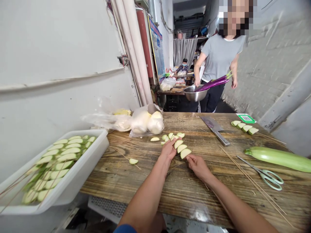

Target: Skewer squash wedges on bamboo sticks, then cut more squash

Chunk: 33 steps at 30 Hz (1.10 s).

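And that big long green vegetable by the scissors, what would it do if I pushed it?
The long green vegetable might roll if pushed sideways, since its body looks rounded. Its smooth, shiny skin could feel a bit slippery. It's probably fairly heavy too, looking much thicker than the scissors.

Slices (pixel 66 157) in left tub (pixel 81 174), scissors (pixel 261 171) right
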{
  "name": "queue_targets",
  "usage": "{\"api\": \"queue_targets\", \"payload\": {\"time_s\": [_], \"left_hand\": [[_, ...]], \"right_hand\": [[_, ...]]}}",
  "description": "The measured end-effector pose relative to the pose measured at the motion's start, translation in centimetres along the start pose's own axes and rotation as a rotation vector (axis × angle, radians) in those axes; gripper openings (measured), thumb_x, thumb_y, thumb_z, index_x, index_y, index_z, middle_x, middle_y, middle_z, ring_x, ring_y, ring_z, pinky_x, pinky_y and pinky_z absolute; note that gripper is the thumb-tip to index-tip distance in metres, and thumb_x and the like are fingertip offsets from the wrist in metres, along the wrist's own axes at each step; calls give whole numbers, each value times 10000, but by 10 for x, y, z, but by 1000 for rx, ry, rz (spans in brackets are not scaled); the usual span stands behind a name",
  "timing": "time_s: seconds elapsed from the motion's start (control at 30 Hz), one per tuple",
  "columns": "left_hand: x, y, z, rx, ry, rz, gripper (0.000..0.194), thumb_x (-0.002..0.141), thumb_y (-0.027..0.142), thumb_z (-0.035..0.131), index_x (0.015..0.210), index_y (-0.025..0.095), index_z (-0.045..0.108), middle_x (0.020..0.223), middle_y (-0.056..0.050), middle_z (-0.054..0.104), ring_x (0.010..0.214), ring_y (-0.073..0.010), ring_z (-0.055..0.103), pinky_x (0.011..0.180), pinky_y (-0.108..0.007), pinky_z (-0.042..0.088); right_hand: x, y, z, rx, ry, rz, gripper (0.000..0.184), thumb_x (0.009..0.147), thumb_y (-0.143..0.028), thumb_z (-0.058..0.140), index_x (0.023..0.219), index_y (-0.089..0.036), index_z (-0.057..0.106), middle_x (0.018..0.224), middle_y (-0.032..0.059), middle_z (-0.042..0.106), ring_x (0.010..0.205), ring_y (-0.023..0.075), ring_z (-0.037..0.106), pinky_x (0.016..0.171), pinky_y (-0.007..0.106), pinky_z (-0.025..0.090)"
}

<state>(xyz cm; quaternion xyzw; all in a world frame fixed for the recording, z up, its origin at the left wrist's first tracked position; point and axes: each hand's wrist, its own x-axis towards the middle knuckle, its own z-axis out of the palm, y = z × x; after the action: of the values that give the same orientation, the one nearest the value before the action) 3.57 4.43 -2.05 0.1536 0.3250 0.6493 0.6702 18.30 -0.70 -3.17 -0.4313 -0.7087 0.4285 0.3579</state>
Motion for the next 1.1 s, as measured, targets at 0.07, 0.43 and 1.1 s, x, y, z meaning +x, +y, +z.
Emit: {"api": "queue_targets", "payload": {"time_s": [0.07, 0.43, 1.1], "left_hand": [[0, 1, 0, -1, 3, -20, 123, 798, 85, 492, 814, 83, 614, 784, -91, 665, 712, -124, 620, 698, -226, 489], [-3, 2, 6, -128, 105, -19, 107, 814, 74, 472, 831, 105, 573, 785, -85, 662, 727, -129, 633, 728, -254, 509], [6, 1, -5, -178, 131, -5, 110, 816, 151, 484, 873, 94, 560, 832, -124, 661, 845, -197, 636, 822, -358, 486]], "right_hand": [[0, 0, 0, -1, -4, -3, 348, 813, -427, 371, 594, -175, 472, 461, -56, 313, 450, 87, 286, 452, 211, 227], [-1, 0, 0, -24, -15, -2, 330, 810, -418, 359, 588, -186, 437, 471, -57, 297, 447, 90, 276, 453, 213, 212], [-3, -1, 1, 2, 18, 22, 327, 803, -402, 372, 608, -171, 496, 456, -50, 324, 436, 87, 290, 422, 204, 217]]}}
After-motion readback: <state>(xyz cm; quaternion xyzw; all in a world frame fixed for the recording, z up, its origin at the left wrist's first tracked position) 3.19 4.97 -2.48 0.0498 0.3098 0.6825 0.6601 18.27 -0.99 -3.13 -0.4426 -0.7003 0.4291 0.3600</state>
